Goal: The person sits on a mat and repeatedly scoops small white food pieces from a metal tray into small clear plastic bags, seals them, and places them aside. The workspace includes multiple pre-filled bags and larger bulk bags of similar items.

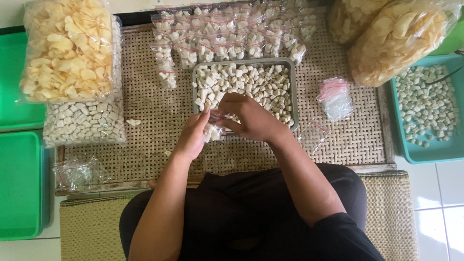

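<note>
The left hand (pixel 193 135) and the right hand (pixel 249 118) meet at the front edge of a grey rectangular metal tray (pixel 293 87) that is filled with small white cracker pieces (pixel 256 84). Together they grip a small clear plastic bag with white pieces inside (pixel 211 131): the left fingers pinch its side, and the right fingers are closed over its top, just above the tray edge. The tray stands on a woven bamboo mat (pixel 159 116). Behind the tray lies a row of small filled bags with red closing strips (pixel 227 36). To the left of the mat lies a big clear bag of pale yellow round chips (pixel 67 48), and touching it below is a big clear bag of white pieces (pixel 84 123). To the right of the tray lies a bunch of empty small plastic bags (pixel 335 99). Further right, a teal plastic tray (pixel 411 154) holds greenish pieces, and a second large bag of yellow chips (pixel 396 38) rests partly over it
</note>
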